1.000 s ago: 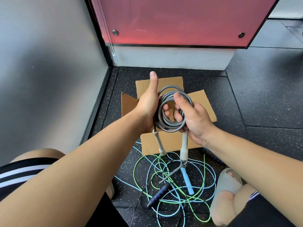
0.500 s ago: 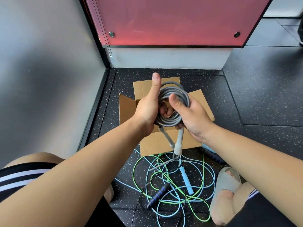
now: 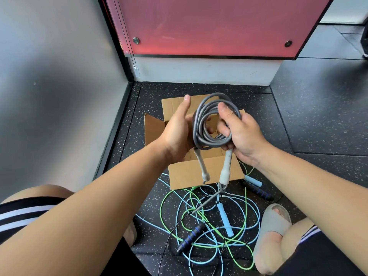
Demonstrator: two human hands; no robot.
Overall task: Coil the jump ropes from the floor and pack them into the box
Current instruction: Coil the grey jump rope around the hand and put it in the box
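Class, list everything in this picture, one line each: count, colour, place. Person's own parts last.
grey rope: one, grey, coiled, held in both hands
box: one, brown, open on the floor
green rope: one, green, loose on the floor
blue rope: one, light blue, tangled with the green
black rope: one, black, same tangle
slipper: one, grey, lower right
left hand: one, on the coil's left
right hand: one, gripping the coil's right

Coiled grey rope point(image 3: 209, 143) above open box point(image 3: 199, 173); other ropes point(image 3: 224, 221) tangled.
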